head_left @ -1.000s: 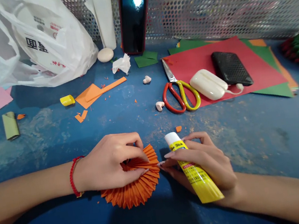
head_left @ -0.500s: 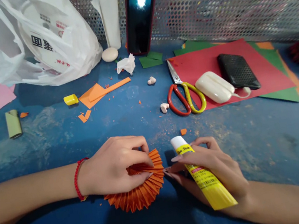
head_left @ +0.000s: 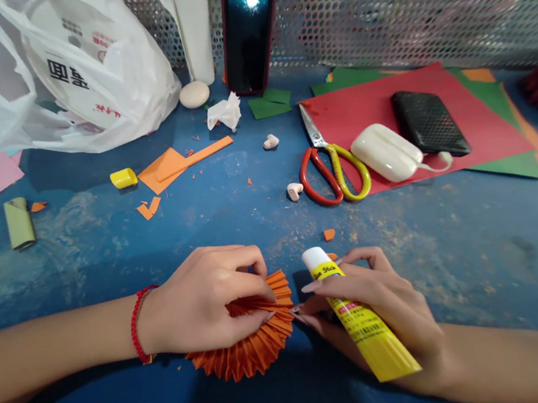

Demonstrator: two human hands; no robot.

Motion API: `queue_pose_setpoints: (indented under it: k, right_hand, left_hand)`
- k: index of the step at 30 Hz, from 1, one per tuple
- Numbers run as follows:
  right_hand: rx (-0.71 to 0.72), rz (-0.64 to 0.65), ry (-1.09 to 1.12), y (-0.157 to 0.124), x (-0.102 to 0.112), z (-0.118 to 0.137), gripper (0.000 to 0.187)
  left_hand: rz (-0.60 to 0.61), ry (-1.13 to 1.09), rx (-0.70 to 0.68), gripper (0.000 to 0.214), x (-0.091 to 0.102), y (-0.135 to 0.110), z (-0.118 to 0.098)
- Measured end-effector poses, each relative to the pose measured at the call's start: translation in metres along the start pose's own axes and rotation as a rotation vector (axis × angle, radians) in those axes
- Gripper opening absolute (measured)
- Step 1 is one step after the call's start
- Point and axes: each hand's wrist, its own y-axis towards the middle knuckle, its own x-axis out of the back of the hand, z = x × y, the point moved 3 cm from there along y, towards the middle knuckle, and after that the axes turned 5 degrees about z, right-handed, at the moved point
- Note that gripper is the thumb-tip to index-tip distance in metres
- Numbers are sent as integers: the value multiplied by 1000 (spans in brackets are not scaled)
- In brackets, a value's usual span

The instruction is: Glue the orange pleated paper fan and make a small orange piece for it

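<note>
My left hand [head_left: 207,298], a red braided bracelet at its wrist, pinches the pleated orange paper fan [head_left: 251,355] between thumb and fingers. The folds spread in a rounded shape beneath the hand, which covers part of them. In my right hand [head_left: 385,299] a yellow glue stick [head_left: 370,334] lies tilted across the fingers, its white end pointing up and left. The thumb and fingertips of that hand come together at the fan's right edge. Small orange paper scraps [head_left: 329,235] lie just beyond the white end.
Red-and-yellow-handled scissors [head_left: 332,168] lie by red paper [head_left: 364,96], with a white case [head_left: 385,152] and black box [head_left: 429,123] on it. A yellow cap [head_left: 124,178] and lighter [head_left: 19,223] lie left. Behind stand a plastic bag [head_left: 130,81] and phone [head_left: 251,35].
My right hand and the glue stick have shifted slightly left, bringing the fingertips to the fan's edge. My left hand keeps its pinch. The whole view has moved a little.
</note>
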Motion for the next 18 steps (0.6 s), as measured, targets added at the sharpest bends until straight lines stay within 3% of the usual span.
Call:
queue_pose_setpoints:
  k: [12,18]
  right_hand:
    - [-8,19,-13,1,-2,0,32]
    - [44,-37,10,-1,3,-1,38]
  left_hand:
    - [-29,32,-62,11,-2,1,-6]
    - [-11,49,-125,16,0,0,-7]
